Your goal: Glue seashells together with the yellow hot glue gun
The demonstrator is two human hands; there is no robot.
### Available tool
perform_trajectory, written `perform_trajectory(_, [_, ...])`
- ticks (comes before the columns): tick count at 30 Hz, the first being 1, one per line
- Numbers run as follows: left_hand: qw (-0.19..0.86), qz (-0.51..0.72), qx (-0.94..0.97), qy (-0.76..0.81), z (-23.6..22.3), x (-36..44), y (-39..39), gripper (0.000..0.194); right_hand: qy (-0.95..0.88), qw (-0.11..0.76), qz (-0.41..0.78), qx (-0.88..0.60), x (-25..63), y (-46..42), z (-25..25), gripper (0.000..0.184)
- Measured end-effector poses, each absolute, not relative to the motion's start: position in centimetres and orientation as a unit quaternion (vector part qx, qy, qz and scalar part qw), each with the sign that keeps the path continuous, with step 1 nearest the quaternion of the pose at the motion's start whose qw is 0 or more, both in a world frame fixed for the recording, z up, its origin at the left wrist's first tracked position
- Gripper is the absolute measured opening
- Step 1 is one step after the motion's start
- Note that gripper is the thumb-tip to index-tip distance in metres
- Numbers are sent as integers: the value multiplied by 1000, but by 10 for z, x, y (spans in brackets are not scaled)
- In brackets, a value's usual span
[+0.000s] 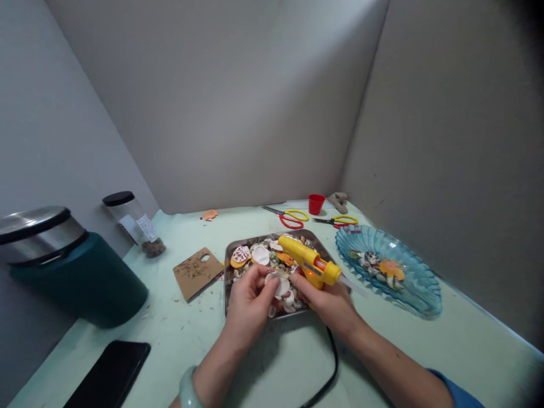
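In my left hand (pixel 250 300) a white seashell (pixel 281 285) is pinched between thumb and fingers, over the near part of a metal tray (pixel 226 283). My right hand (pixel 334 303) is wrapped round a yellow glue gun (pixel 304 258), whose nozzle points up and to the left. A small orange light glows on the gun's side, and a clear glue stick (pixel 352 285) sticks out of its back end. Many shells fill the tray, among them a round white shell (pixel 260 255) and a red-speckled shell (pixel 241 254). Some of them are hidden behind my hands.
A blue scalloped dish (pixel 425 283) with shells stands at right. Scissors (pixel 293 216), more scissors (pixel 340 221) and a red cup (pixel 316 204) lie behind. At left are a brown board (pixel 193 277), jar (pixel 136 221), green bottle (pixel 85 277) and phone (pixel 113 374). A black cord (pixel 334 368) runs toward me.
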State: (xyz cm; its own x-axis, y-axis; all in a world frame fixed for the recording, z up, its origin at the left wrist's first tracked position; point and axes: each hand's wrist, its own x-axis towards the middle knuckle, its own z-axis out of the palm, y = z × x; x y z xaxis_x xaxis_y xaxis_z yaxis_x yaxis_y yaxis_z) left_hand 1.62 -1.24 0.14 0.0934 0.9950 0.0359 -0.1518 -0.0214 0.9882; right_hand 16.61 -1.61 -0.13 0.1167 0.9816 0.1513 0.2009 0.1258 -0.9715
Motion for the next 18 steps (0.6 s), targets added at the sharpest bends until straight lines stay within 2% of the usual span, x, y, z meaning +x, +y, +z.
perform_trajectory(8, [570,515,478,426,2,13,-10,42,-534,529,386,-535,165,-16,-1,23])
perform_trajectory(18, [584,516,464,421,4,13,-11,39,-554,518,389,-523,166,-16,-6,22])
